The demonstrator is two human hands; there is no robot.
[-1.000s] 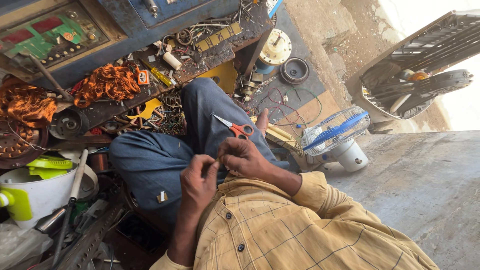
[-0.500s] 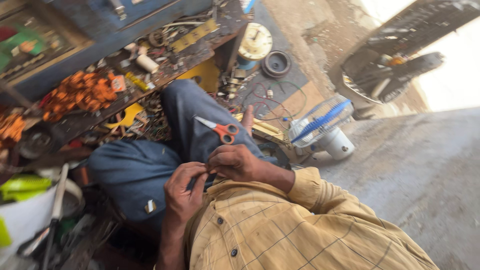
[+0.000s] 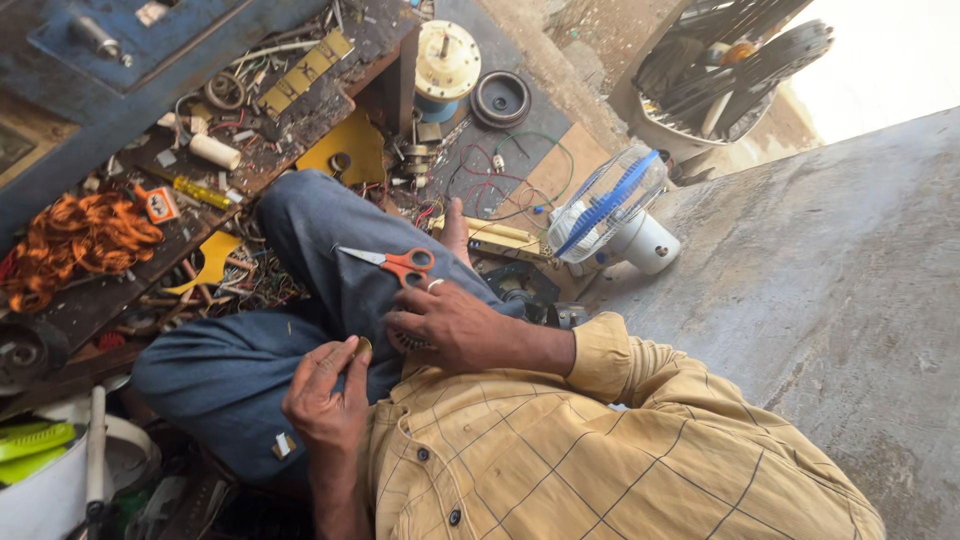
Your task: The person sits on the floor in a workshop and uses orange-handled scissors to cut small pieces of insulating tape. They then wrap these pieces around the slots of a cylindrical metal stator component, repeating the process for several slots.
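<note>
I sit cross-legged in blue jeans (image 3: 250, 370) and a yellow checked shirt. My left hand (image 3: 325, 395) pinches a small round brass-coloured piece (image 3: 363, 347) between thumb and fingertips over my lap. My right hand (image 3: 450, 325), with a ring on one finger, lies curled on my thigh, its fingers closed over a small dark ribbed part (image 3: 405, 342). Orange-handled scissors (image 3: 400, 263) rest on my thigh just beyond the right hand's fingertips. The two hands are a little apart.
A low cluttered bench (image 3: 250, 130) holds copper wire coils (image 3: 80, 235), a yellow screwdriver (image 3: 200, 190) and scrap. A small blue-bladed fan (image 3: 610, 210), loose wires, a round motor part (image 3: 500, 97) and a white bucket (image 3: 60, 480) surround me. A concrete slab (image 3: 820, 300) lies to the right.
The hands, earlier joined over one small item, have come apart. The right hand has settled on the thigh near the scissors. The view has shifted.
</note>
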